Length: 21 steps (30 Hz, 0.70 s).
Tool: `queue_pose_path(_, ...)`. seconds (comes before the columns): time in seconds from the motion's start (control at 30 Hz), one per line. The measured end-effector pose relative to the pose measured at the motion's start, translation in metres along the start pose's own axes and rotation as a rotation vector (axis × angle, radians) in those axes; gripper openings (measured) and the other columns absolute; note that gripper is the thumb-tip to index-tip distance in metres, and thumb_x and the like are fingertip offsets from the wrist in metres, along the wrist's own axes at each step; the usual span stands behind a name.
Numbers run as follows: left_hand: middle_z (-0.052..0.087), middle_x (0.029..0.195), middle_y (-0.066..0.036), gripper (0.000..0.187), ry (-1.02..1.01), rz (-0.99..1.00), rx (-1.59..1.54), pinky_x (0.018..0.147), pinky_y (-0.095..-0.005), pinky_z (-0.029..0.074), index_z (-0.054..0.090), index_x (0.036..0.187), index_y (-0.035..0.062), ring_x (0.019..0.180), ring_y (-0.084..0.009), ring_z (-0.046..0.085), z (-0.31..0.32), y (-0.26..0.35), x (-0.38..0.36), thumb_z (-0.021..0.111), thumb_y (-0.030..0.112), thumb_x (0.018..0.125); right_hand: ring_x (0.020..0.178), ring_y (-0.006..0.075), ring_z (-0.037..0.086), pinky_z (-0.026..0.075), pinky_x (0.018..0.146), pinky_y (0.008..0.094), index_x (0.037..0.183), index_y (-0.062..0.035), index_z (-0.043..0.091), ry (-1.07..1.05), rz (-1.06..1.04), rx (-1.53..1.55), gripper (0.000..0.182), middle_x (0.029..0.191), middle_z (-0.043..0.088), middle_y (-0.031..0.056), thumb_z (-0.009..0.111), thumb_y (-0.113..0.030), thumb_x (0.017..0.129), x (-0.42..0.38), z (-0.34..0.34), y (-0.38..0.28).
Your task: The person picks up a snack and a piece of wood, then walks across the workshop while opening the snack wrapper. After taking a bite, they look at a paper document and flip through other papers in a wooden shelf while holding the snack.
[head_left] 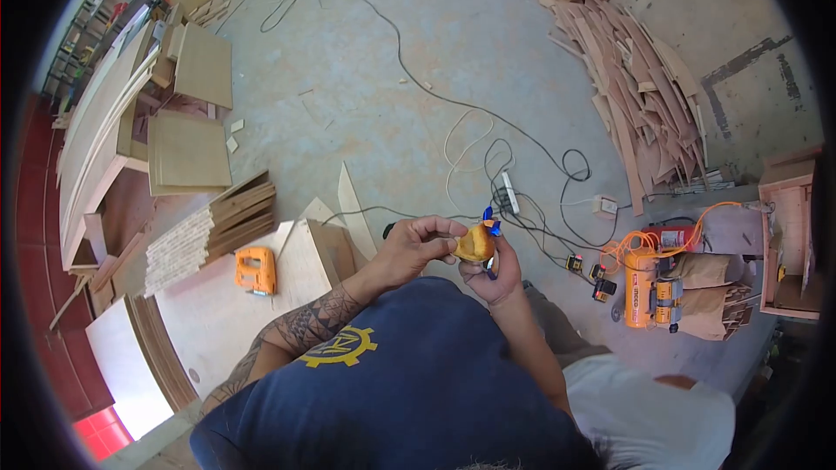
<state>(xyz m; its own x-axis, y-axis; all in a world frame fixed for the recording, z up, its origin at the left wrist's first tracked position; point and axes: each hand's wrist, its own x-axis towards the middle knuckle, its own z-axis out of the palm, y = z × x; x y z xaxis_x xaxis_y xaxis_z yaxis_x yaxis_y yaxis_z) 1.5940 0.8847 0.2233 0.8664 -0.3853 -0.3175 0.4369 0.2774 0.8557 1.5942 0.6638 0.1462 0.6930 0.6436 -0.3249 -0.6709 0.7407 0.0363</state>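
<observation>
Between my two hands, in front of my chest, is a golden-yellow bun (473, 245), rounded and browned in places. My left hand (421, 246) pinches its left side between thumb and fingers. On the other side my right hand (495, 277) closes around it from the right and below. A crumpled blue wrapper (495, 226) sticks up at the bun's upper right, by my right fingertips. A smaller bit of blue shows lower down, against my right palm.
An orange power tool (255, 271) lies on a pale board at left. Stacked panels (191, 148) stand beyond it. Cables (401, 57) trail across the floor. At right are an orange compressor (640, 296) and a wood offcut pile (640, 91). A person in a white shirt (644, 413) is close by at lower right.
</observation>
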Motion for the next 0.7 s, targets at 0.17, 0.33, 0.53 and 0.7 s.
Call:
queue_pose_path(0.17,0.070,0.114,-0.004,0.027,-0.053,0.164,-0.057,0.081,-0.0252,0.057,0.066,0.128,-0.0003,0.094,-0.0082,0.065,-0.068,0.065,0.009,0.064,0.005,0.102,0.084,0.0183,0.070,0.051,0.055,0.0274,0.117,-0.0108,0.068,-0.033,0.200,-0.126,0.044,0.105,0.073,0.0071,0.056,-0.051,0.105,0.088,0.067,0.002)
queue_pose_path(0.33,0.067,0.113,-0.002,0.032,0.026,0.308,0.103,0.094,-0.0270,0.052,0.063,0.130,-0.0004,0.102,-0.0090,0.062,-0.128,0.119,0.008,0.062,0.001,0.097,0.091,0.0180,0.070,0.058,0.068,0.0296,0.131,-0.0092,0.062,0.063,0.168,-0.363,0.042,0.113,0.071,0.0071,0.054,-0.044,0.108,0.167,0.134,0.021)
queue_pose_path(0.53,0.067,0.118,-0.005,0.034,0.195,0.271,-0.106,0.096,-0.0304,0.054,0.061,0.133,-0.0003,0.107,-0.0125,0.065,-0.182,0.116,0.006,0.060,0.002,0.099,0.118,0.0172,0.064,0.054,0.100,0.0324,0.146,-0.0051,0.053,0.044,-0.128,-0.818,0.041,0.128,0.065,0.0110,0.045,-0.028,0.113,0.232,0.165,0.044)
queue_pose_path(0.7,0.065,0.122,-0.006,0.035,0.300,0.322,-0.369,0.099,-0.0330,0.055,0.058,0.137,-0.0001,0.111,-0.0145,0.066,-0.198,0.130,0.009,0.061,0.003,0.102,0.110,0.0158,0.066,0.055,0.093,0.0308,0.131,-0.0048,0.064,0.003,0.214,-0.713,0.035,0.119,0.069,0.0069,0.054,-0.030,0.109,0.284,0.163,0.026)
